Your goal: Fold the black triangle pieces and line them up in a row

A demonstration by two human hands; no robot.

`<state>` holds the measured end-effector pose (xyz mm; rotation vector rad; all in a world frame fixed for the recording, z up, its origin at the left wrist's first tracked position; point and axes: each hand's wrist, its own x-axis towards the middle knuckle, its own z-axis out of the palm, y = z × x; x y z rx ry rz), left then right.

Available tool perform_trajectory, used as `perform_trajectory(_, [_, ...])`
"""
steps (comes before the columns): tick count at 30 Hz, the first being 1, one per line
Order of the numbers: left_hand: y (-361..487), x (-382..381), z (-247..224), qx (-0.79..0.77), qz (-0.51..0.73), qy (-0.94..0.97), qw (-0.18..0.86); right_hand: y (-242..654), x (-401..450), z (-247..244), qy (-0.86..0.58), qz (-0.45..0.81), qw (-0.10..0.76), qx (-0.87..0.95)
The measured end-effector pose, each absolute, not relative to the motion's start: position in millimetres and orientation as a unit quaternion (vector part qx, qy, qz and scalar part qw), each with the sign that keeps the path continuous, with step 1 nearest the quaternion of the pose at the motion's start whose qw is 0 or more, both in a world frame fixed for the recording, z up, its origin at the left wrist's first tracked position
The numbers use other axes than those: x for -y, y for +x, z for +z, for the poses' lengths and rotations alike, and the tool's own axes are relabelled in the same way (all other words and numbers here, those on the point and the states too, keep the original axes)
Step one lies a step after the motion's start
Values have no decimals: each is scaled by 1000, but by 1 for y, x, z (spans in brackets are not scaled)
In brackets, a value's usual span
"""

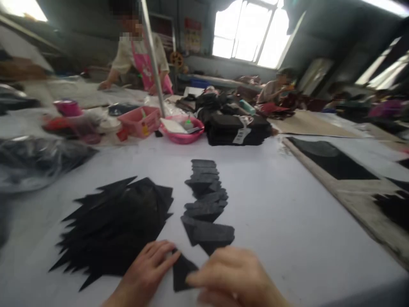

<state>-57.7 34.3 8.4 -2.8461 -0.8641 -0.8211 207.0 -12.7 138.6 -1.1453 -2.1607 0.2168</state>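
White, smooth tabletop (271, 213) bears a spiky heap of flat black pieces (118, 226), left of an overlapping dark-grey column of strips (211, 232). Nearer, the blurred right hand (236, 275), grip unclear, and left hand (148, 266), fingers close together, touch one small, flat black piece (182, 273) lying between them.

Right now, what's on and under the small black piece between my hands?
Your left hand overlaps the top corner of the black piece; your right hand hides part of its right side. White table shows beside it; whatever lies directly underneath is covered.
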Motion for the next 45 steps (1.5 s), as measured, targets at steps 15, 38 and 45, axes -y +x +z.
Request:
perform_trajectory(15, [-58, -34, 0, 292, -257, -919, -61, 156, 36, 16, -594, 53, 329, 732])
perform_trajectory(38, [-60, -34, 1, 254, -236, -938, -23, 157, 43, 8, -554, 46, 326, 765])
perform_trajectory(45, [-56, -33, 7, 255, -216, -942, 7, 155, 44, 10, -564, 47, 313, 763])
